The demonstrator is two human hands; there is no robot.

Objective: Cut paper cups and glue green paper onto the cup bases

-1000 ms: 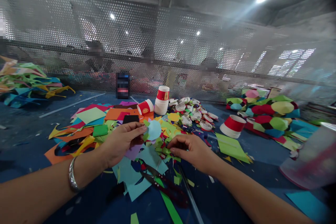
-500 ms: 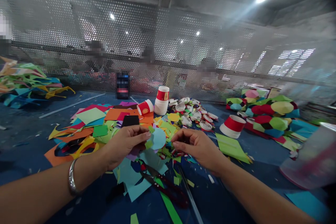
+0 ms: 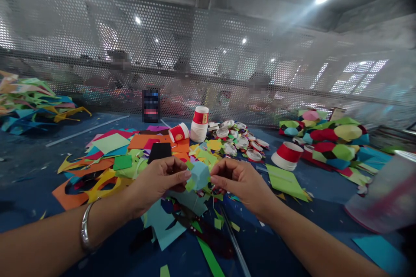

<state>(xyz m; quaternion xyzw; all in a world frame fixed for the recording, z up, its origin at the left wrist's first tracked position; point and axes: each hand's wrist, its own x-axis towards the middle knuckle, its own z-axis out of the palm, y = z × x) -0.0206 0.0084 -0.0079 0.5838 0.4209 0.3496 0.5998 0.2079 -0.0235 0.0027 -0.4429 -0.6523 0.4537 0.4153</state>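
Note:
Between my hands is a light blue paper disc [image 3: 200,176] with small green paper bits along its left side. My left hand [image 3: 159,184] pinches it at the left, thumb in front and fingers curled behind. At the right edge, the thumb and fingertips of my right hand [image 3: 243,184] close on the disc. Below them lie dark red-handled scissors [image 3: 208,234], partly in shadow, over cut light blue paper [image 3: 169,229]. A green paper strip [image 3: 209,253] and a thin clear rod [image 3: 236,242] run toward the front edge.
Coloured paper scraps [image 3: 107,147] spread leftward beside a black block [image 3: 160,151]. Behind stand stacked paper cups [image 3: 199,125], with a tipped cup [image 3: 179,133] alongside. Another red-and-white cup [image 3: 287,156], finished paper shapes [image 3: 334,140] and a translucent container [image 3: 385,194] are at right.
My right hand has moved slightly left to the disc's right edge, where a gap showed before. The disc has turned and looks more angular. My left hand has shifted slightly right.

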